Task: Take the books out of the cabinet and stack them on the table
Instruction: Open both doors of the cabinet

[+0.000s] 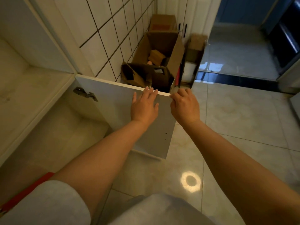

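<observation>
- My left hand [143, 105] lies flat on the inner face of the open cabinet door [116, 108], fingers spread and straight, with the fingertips reaching its top edge; it grips nothing.
- My right hand [185, 106] is at the far top corner of that same door, fingers curled over the edge and pinching it between thumb and fingers.
- The door stands swung out from the cabinet [37, 101] on my left, its metal hinge [85, 94] showing near the cabinet frame.
- The cabinet's inside [53, 135] is pale and dim; I can see no books in the part that shows, and where they are I cannot tell.
- A red strip [27, 192] shows low at the near left, partly behind my grey sleeve [48, 203]; I cannot tell what it is.
- Beyond the door, against the white tiled wall [113, 30], stand open cardboard boxes [159, 59] with scraps of cardboard inside.
- The floor [235, 127] to the right is glossy pale tile, with a round light reflection [190, 181] near me.
</observation>
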